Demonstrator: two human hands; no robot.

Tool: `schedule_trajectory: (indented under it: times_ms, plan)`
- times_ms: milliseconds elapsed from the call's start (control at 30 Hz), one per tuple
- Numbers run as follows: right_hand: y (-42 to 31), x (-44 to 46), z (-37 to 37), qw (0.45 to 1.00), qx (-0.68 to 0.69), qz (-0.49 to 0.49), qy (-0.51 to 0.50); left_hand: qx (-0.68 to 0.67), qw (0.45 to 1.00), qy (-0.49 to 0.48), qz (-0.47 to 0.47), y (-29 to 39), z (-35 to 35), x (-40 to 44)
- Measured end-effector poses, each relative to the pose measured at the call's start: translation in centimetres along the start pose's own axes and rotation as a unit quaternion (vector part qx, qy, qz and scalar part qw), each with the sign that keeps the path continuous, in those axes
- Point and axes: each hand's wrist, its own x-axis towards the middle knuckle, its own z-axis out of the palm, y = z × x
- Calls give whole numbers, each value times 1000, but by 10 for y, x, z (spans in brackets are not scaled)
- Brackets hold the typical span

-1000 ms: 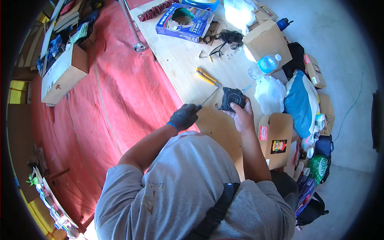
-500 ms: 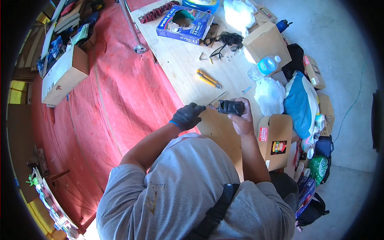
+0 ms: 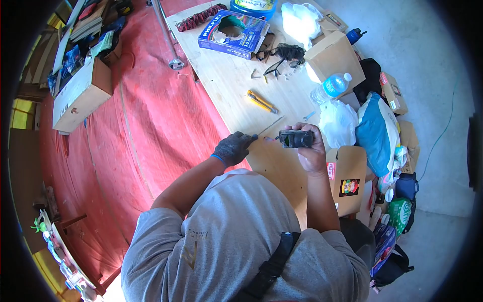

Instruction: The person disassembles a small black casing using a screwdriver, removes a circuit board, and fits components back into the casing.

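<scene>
My right hand [image 3: 313, 151] is bare and closed around a boxy black device [image 3: 296, 139], raised over the near part of the wooden table [image 3: 236, 105]. A short reddish bit [image 3: 270, 138] sticks out from the device's left end. My left hand [image 3: 233, 148], in a dark grey glove with a blue cuff, is closed at the table's left edge. From its fingertips a thin metal rod [image 3: 271, 125] slants up and right; its near end is hidden by the glove. A yellow utility knife [image 3: 261, 101] lies beyond the hands, and a small blue wrench [image 3: 309, 116] lies to the right.
Across the table are a blue Philflex box [image 3: 234, 34], black straps [image 3: 287, 53], a water bottle [image 3: 332, 87], a white plastic bag [image 3: 338, 122] and cardboard boxes [image 3: 347, 173]. Red sheeting [image 3: 156, 121] covers the left side. Bags [image 3: 377, 136] crowd the right.
My right hand has moved slightly right with the black device, which has turned a little. The gap between my hands is wider. My left hand has barely moved.
</scene>
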Motion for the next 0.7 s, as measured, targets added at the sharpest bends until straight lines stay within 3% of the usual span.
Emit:
schedule_trajectory:
  times_ms: [300, 700]
  plan:
    - [2, -3, -11, 997, -58, 32, 49, -17, 1000, 16, -13, -9, 10, 2]
    - [-14, -2, -5, 999, 29, 35, 28, 22, 999, -16, 19, 3, -8, -5]
